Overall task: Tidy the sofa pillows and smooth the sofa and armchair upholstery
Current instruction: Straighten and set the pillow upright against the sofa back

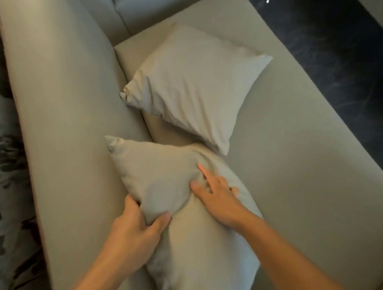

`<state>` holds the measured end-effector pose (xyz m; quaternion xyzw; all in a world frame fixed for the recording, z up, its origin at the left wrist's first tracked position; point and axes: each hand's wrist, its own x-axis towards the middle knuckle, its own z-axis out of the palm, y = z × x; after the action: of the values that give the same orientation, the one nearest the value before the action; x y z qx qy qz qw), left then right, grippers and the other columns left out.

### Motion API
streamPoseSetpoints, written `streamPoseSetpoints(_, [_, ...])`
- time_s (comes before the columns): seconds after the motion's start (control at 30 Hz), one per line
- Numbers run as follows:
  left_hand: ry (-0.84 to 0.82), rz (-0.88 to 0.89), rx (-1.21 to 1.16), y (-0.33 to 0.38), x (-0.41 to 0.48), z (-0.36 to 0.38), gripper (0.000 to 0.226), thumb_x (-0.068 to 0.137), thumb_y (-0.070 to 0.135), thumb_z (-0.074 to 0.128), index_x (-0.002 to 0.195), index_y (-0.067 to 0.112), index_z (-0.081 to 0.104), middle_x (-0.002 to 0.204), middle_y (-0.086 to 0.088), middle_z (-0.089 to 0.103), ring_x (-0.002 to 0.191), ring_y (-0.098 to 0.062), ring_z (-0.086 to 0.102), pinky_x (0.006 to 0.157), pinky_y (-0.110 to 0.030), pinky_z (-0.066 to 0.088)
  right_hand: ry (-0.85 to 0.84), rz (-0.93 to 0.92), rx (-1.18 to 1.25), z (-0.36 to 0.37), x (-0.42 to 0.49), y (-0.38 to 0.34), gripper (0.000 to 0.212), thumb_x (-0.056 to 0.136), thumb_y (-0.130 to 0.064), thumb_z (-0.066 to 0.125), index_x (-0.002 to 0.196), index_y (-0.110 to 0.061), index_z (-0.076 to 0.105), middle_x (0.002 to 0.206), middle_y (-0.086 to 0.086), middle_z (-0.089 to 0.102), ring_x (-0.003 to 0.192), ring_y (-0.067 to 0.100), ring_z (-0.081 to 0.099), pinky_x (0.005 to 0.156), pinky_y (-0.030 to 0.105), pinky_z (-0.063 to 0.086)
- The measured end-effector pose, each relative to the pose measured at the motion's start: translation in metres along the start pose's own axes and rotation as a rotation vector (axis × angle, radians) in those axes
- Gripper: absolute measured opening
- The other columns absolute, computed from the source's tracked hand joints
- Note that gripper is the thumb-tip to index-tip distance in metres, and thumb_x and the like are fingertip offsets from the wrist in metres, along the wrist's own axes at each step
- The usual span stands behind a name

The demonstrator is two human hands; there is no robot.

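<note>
Pinching the near pillow (pixel 167 194) at its left edge, left hand (pixel 133 234) has thumb on top, fingers tucked behind — clenched on fabric. Right hand (pixel 217 200) lies flat on the face w/ fingers spread, pressing, not gripping. Pillow leans on the backrest (pixel 67 133), its far corner touching the 2nd pillow (pixel 194 83). Looks soft, light, dents easily; best taken by edges or corners. Both forearms reach fwd over the seat (pixel 292 158).
</note>
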<state>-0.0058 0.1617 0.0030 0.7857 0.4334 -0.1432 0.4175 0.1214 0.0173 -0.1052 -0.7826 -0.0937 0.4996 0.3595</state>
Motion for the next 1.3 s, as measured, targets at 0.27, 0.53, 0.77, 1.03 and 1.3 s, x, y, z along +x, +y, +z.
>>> streamPoseSetpoints(0.27, [0.359,0.336,0.631,0.147,0.182,-0.011,0.054,0.081,0.053,0.061,0.120,0.017,0.050,0.123,-0.019,0.049,0.116,-0.042,0.043,0.097,-0.048,0.039,0.325,0.080,0.483,-0.130,0.103,-0.034,0.069,0.091,-0.040,0.060,0.151,-0.036,0.026,0.141,0.007,0.046,0.114,0.032,0.056,0.073,0.045,0.058])
streamPoseSetpoints(0.53, [0.209,0.027,0.487,0.153,0.378,-0.019,0.137,0.044,0.095,0.051,0.148,0.015,0.016,0.152,-0.023,0.027,0.139,-0.042,0.025,0.113,-0.050,0.021,0.356,0.026,0.510,-0.107,0.224,-0.041,0.094,0.076,-0.075,0.055,0.145,-0.059,-0.007,0.164,-0.005,-0.020,0.152,0.030,-0.002,0.114,0.067,0.024])
streamPoseSetpoints(0.77, [0.172,0.211,0.480,0.163,0.377,-0.035,0.122,0.043,0.093,0.054,0.125,0.002,0.051,0.129,-0.017,0.057,0.112,-0.037,0.055,0.086,-0.038,0.044,0.542,0.044,0.254,-0.108,0.245,-0.031,0.087,0.083,-0.074,0.042,0.151,-0.047,-0.006,0.166,0.011,0.005,0.151,0.032,0.013,0.120,0.058,0.014])
streamPoseSetpoints(1.03, [0.574,0.543,0.646,0.241,0.281,-0.097,0.043,0.088,0.033,0.054,0.123,0.008,0.054,0.130,-0.022,0.055,0.118,-0.044,0.051,0.088,-0.041,0.045,0.550,-0.137,0.417,-0.132,0.237,-0.124,0.055,0.098,-0.049,0.034,0.148,-0.028,0.038,0.154,0.010,0.042,0.138,0.035,0.040,0.116,0.049,0.031])
streamPoseSetpoints(1.3, [0.235,0.308,0.809,0.143,0.256,-0.153,0.064,0.084,0.032,0.054,0.141,0.014,0.031,0.147,-0.019,0.029,0.134,-0.042,0.027,0.107,-0.048,0.028,0.246,-0.220,0.410,-0.023,0.232,-0.231,0.067,0.096,-0.059,0.031,0.155,-0.032,0.013,0.165,0.008,0.015,0.149,0.032,0.020,0.121,0.054,0.018])
